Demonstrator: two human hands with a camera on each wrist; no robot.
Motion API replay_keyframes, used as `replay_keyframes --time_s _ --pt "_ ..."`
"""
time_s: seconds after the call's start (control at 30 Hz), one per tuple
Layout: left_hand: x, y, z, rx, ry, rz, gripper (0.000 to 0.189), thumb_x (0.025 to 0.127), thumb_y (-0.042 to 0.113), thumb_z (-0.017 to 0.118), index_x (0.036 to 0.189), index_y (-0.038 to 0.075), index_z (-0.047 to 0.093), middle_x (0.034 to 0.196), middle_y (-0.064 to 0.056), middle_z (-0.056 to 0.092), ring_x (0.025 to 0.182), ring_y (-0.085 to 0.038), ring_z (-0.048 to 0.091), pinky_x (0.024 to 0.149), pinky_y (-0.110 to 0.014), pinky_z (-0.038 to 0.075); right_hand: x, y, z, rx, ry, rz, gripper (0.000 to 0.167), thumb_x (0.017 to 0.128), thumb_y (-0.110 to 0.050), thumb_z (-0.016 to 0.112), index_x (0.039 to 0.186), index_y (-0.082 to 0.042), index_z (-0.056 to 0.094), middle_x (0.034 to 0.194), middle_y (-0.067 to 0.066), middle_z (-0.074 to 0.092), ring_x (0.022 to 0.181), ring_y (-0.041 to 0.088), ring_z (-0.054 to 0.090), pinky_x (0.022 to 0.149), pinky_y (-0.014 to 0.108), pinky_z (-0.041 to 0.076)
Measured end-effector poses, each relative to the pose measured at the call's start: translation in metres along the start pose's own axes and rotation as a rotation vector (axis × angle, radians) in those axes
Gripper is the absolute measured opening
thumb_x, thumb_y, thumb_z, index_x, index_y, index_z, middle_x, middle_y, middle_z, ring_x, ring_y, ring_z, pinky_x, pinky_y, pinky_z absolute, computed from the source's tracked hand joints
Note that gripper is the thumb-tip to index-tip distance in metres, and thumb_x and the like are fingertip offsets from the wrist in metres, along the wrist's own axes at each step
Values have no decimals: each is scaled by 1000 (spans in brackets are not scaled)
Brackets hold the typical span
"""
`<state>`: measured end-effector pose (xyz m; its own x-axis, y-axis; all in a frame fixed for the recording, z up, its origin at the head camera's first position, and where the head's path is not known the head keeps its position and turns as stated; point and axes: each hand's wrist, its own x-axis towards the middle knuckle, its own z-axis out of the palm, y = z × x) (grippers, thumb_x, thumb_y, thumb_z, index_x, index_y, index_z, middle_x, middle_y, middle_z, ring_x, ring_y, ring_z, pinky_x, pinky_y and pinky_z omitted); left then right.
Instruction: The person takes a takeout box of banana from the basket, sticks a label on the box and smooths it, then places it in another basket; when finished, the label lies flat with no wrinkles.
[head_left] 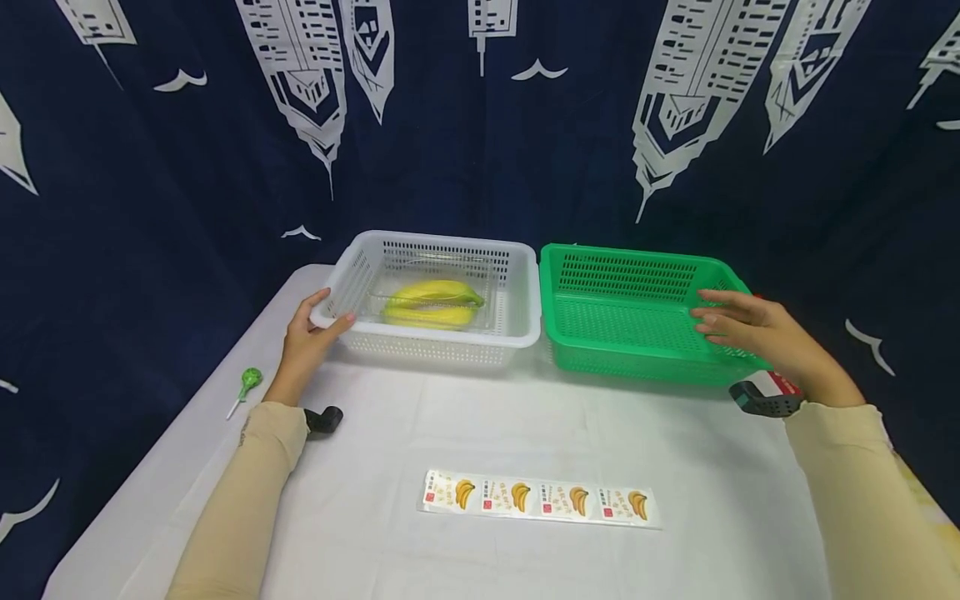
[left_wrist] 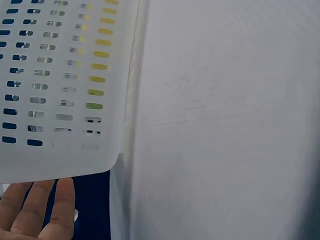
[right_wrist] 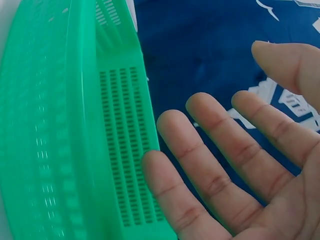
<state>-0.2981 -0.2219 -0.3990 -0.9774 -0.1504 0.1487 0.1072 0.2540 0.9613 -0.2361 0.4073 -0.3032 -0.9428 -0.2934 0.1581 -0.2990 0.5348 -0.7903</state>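
My left hand (head_left: pixel 302 343) holds the front left corner of a white plastic basket (head_left: pixel 442 339), thumb at the front rim and fingers at the left side. In the left wrist view its fingertips (left_wrist: pixel 64 192) meet the basket's end wall. Yellow bananas (head_left: pixel 433 303) lie inside the basket in a clear plastic box (head_left: pixel 491 292). Over the right end of a green basket (head_left: pixel 637 363) is my right hand (head_left: pixel 750 327), fingers spread and holding nothing. In the right wrist view that palm faces the camera, close beside the green rim (right_wrist: pixel 82 100).
A strip of banana-print stickers (head_left: pixel 540 498) lies on the white tablecloth (head_left: pixel 480 425) near the front. On the left edge is a green lollipop (head_left: pixel 250 382). Something red and white (head_left: pixel 780 383) shows beside the right wrist. A dark blue patterned cloth (head_left: pixel 480 150) hangs behind the baskets.
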Motion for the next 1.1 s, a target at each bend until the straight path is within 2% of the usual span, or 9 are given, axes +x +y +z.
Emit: replay_keyframes --time_s 0.07,0.2,0.3,0.4,0.5,0.63,0.83,1.0,1.1 --pt "0 -1 2 -30 7 5 78 105 21 73 170 15 32 154 -26 53 95 1 57 84 -14 47 7 -3 4 15 -13 15 52 114 -13 56 163 -6 42 130 -26 65 113 -4 69 92 16 57" --pt "1 -3 5 -94 20 9 76 104 15 72 169 12 33 156 -27 50 99 -2 58 83 -11 48 23 -6 13 90 -31 15 43 113 -10 57 156 -16 52 127 -24 68 112 -1 71 92 19 58" --pt "2 -3 7 -116 22 4 75 104 12 71 168 11 32 161 -25 46 117 -12 59 89 -13 49 34 -9 19 145 -48 24 41 113 -9 58 152 -19 54 127 -21 71 111 1 72 92 20 59" --pt "2 -3 7 -137 11 -2 76 105 11 69 169 11 29 166 -23 41 139 -27 54 105 -21 49 45 -14 24 156 -72 56 46 114 -15 59 158 -9 48 128 -20 70 113 2 71 94 21 59" --pt "1 -3 7 -157 2 0 76 106 10 68 169 9 26 168 -22 37 150 -35 46 114 -28 46 55 -20 30 147 -100 90 57 114 -20 59 163 0 39 132 -15 68 114 3 71 95 23 59" --pt "2 -5 8 -172 -1 6 75 106 8 67 169 9 26 167 -22 38 142 -28 50 107 -21 48 70 -27 39 167 -144 114 59 114 -22 59 165 0 37 134 -10 68 116 8 71 98 27 59" --pt "3 -7 9 -155 6 8 75 106 11 69 169 12 28 163 -22 42 109 -6 55 89 -13 48 90 -37 55 204 -184 110 58 114 -18 58 164 1 37 129 -11 69 114 8 72 99 31 59" --pt "2 -8 6 -128 7 5 76 106 15 69 170 14 29 159 -23 44 95 -3 55 85 -15 47 105 -45 66 208 -206 121 60 114 -19 59 165 1 35 137 -1 67 113 10 72 103 37 58" --pt "2 -7 5 -122 3 6 76 106 16 69 170 15 27 160 -24 43 95 -2 55 86 -15 47 113 -49 73 213 -208 125 60 114 -19 59 165 0 36 139 3 67 113 11 72 105 40 58"
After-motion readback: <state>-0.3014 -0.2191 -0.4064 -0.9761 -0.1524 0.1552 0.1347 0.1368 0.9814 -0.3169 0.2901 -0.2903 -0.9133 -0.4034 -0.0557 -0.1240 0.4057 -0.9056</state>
